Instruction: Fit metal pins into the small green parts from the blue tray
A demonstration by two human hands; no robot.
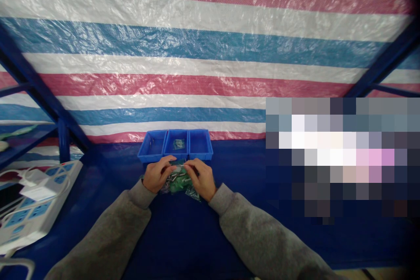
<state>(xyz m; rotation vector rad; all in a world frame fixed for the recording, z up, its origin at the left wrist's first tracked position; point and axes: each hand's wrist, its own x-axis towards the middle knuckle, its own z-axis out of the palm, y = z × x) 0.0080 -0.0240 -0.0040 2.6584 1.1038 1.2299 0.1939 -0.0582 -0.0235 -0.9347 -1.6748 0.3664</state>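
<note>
My left hand [159, 175] and my right hand [201, 179] face each other over the blue table, fingertips pinched. A small clear plastic bag [178, 168] is stretched between them, each hand closed on one side of it. What the bag contains is too small to make out. Just below lies a pile of small plastic bags [180, 183], some greenish, with shiny metal pieces like screws among them. Behind my hands stand three blue bins side by side: the left bin [148, 158] holds a few tiny pieces, the middle bin [168, 134] a small bag, and the right bin [199, 143] shows its bare floor.
At the left edge lies a white power strip [42, 223] with plugs and white cables. A striped plastic sheet [197, 43] hangs behind the table [183, 236], between blue frame posts [64, 140]. The right side is pixelated and cannot be read.
</note>
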